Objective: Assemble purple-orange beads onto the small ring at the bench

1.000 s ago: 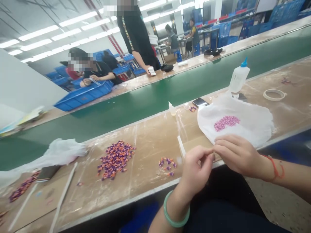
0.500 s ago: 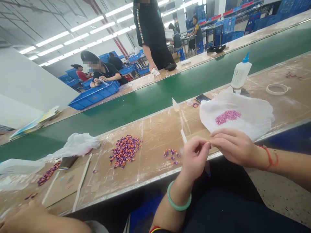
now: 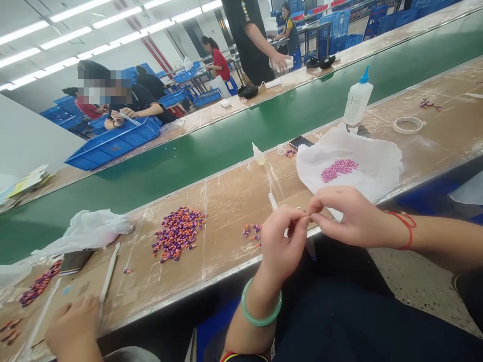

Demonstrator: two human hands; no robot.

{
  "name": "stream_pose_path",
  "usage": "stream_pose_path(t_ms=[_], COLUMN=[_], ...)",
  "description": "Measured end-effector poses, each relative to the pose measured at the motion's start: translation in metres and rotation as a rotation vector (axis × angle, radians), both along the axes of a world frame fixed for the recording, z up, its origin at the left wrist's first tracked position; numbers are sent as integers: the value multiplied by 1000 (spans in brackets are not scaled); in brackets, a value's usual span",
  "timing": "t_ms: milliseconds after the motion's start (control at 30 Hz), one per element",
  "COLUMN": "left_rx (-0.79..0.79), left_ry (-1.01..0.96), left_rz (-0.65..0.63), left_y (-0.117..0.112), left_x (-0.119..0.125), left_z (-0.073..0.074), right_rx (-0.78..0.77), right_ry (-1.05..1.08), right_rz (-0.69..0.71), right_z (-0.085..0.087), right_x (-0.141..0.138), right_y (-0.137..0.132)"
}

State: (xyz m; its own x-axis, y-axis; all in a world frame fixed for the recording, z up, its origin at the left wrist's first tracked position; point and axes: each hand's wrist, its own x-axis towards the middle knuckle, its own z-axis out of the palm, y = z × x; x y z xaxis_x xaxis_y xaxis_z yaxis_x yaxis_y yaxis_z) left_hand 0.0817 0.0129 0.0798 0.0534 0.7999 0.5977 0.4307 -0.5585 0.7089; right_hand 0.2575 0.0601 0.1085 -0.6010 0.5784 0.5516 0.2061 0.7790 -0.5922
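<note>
Glue bottle (image 3: pixel 357 100) near tape roll (image 3: pixel 407 125) — green conveyor belt (image 3: pixel 226 146) behind, blue crate (image 3: pixel 113 143) beyond

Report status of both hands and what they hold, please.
Left hand and right hand pinched together on a tiny piece, too small to identify. Small purple-orange pile beside left hand. Co-worker's hand far left, apart.

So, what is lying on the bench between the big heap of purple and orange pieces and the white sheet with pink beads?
The head view shows a small cluster of the same pieces and a thin white stick.
</note>
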Motion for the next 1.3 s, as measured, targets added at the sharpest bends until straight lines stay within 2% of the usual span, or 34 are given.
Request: stream_pose_path(t_ms=[233, 500, 567, 700, 767, 967, 1133, 1300], left_rx=[-19, -40, -90, -273, -320, -365, -465, -554], left_ry=[66, 66, -16, -341, -464, -599, -632, -639], left_rz=[-1, 11, -3, -54, -64, -50, 5, 14], left_y=[-2, -1, 0, 1, 1, 1, -3, -12], left_x=[-1, -2, -4, -12, -17, -29, -43, -50], left_z=[2, -1, -3, -12, -16, -22, -42, -60], right_rx=[8, -152, -251, -472, -512, -363, -93, 19], right_ry=[-33, -23, -9, 1, -6, -177, -637, -1021], right_rz=[-3, 26, 54, 144, 180, 214, 174, 100], right_z=[-5, -10, -10, -6, -4, -3, -24, -42], right_x=[-2, -4, -6, -9, -10, -13, -21, -30], right_y=[1, 4, 7, 13, 16, 31, 58, 74])
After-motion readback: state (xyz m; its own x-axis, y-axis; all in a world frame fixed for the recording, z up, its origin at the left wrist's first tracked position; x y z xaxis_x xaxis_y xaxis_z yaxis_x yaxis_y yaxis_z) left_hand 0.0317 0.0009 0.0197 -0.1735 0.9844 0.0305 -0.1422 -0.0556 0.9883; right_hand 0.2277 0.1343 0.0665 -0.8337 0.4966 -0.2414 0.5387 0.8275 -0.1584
